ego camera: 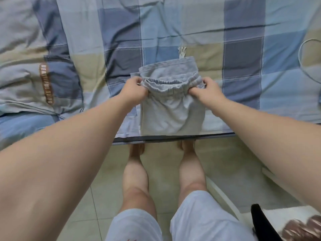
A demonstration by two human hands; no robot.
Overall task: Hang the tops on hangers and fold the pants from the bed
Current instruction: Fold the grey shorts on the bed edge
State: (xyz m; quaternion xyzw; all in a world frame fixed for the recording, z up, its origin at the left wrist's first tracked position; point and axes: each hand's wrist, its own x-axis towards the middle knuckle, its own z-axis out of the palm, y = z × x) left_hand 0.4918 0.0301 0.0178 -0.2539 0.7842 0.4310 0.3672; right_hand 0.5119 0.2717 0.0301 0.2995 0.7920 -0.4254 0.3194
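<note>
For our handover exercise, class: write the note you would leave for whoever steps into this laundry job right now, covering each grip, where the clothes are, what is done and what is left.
Left grip: pinches the left end of the elastic waistband.
Right grip: pinches the right end.
The grey pants lie in a compact fold at the near edge of the bed, with the waistband stretched open between both grips.
Done: the pants look mostly folded.
Left: finish this fold and let go. No tops or hangers are in view, so look for them.
</note>
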